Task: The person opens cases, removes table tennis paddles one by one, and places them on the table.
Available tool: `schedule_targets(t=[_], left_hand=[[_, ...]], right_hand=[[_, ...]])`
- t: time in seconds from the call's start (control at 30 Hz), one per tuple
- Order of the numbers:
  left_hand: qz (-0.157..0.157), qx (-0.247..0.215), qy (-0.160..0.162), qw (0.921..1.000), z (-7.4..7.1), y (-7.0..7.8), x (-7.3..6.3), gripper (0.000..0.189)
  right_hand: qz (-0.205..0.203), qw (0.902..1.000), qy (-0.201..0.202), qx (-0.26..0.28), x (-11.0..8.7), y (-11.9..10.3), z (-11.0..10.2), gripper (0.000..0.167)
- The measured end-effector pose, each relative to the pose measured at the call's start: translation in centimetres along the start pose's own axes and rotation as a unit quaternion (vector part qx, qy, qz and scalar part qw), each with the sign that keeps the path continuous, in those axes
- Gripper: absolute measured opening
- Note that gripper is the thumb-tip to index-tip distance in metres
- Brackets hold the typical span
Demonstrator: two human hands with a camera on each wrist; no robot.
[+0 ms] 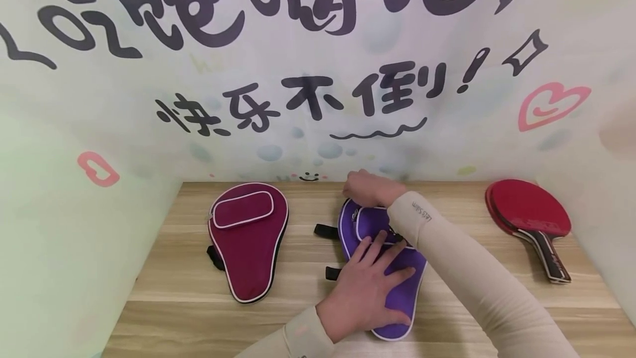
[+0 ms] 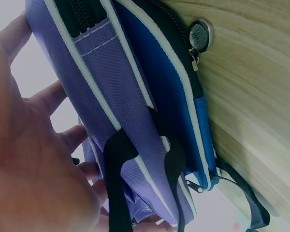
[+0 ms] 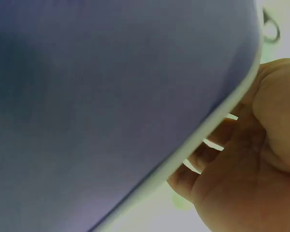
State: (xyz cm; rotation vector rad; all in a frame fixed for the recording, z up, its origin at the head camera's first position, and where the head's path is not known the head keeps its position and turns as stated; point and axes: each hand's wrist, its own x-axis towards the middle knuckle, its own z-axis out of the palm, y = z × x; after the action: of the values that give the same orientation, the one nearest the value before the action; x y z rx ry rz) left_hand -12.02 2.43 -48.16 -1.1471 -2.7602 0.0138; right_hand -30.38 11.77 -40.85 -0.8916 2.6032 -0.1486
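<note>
A purple table tennis paddle case (image 1: 404, 286), edged in white piping, lies with its wide end toward the wall. My left hand (image 1: 358, 289) rests on its front, fingers spread. My right hand (image 1: 370, 188) is at the far rounded edge, fingers curled in at the rim; what they pinch is hidden. In the right wrist view those fingers (image 3: 203, 157) bend behind the white piping. A blue case (image 2: 159, 82) with a black zip shows under the purple one in the left wrist view, against the table. Black straps (image 1: 326, 231) stick out at the left side.
A maroon paddle case (image 1: 250, 258) with a small front pocket lies on the wooden table (image 1: 169, 269) at the left. At the right lie red paddles (image 1: 529, 207), stacked with black handles toward me. A white printed wall (image 1: 308, 142) closes off the back.
</note>
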Motion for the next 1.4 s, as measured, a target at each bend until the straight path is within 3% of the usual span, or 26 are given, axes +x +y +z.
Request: schedule_targets(t=[0.33, 0.63, 0.97, 1.13, 1.4], left_hand=[[-0.006, -0.037, -0.027, 0.9989, -0.2, -0.4, -0.2, 0.08], [-0.017, -0.031, -0.044, 0.9984, -1.0, -0.9, 0.2, 0.1], [-0.024, -0.036, -0.062, 0.9971, -1.7, -0.8, 0.5, 0.105], [-0.025, -0.033, -0.046, 0.9981, -1.5, -0.9, 0.5, 0.107], [-0.034, -0.018, -0.03, 0.9988, -1.5, -0.9, 1.2, 0.106]], right_hand=[[0.018, 0.9986, -0.009, 0.048, -0.9, 4.6, -0.3, 0.034], [0.059, 0.9904, -0.006, 0.125, -1.6, 7.0, 0.5, 0.043], [0.077, 0.9924, 0.01, 0.096, -2.5, 8.4, 0.6, 0.035], [0.087, 0.9912, 0.011, 0.099, -3.6, 9.2, 0.8, 0.031], [0.069, 0.991, 0.076, 0.086, -5.2, 10.3, 1.6, 0.025]])
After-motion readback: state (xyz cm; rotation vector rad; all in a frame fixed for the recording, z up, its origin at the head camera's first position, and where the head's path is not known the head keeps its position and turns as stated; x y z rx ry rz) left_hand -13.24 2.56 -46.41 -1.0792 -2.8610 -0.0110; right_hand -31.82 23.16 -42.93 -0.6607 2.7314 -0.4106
